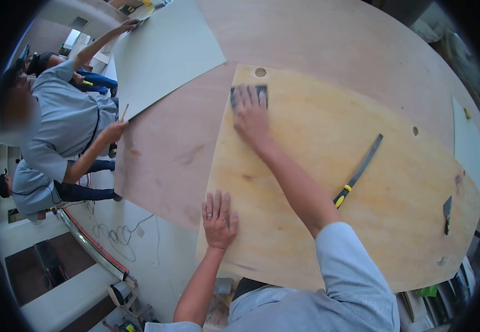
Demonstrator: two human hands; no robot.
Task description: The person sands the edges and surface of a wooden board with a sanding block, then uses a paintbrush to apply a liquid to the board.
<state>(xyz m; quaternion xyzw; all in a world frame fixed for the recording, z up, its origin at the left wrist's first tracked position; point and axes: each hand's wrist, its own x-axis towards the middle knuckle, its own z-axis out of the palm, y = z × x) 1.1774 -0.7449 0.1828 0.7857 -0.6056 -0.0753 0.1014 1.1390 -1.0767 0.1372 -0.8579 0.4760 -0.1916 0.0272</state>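
Keeping the dark pad point(261, 89) flat, with even pressure, should serve this step on the wooden panel point(306, 160); lighter strokes are advised near the edge and round hole point(260, 72). The pad lies beneath the right hand point(250, 113), whose fingers extend across it; whether the thumb grips its side cannot be told. The left hand point(219, 222) rests spread at the same edge, apparently holding nothing.

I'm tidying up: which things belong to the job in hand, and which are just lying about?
In use: dark pad under the right hand; wooden board under the left hand.
Apparently lying about: file; scraper, both on that board.
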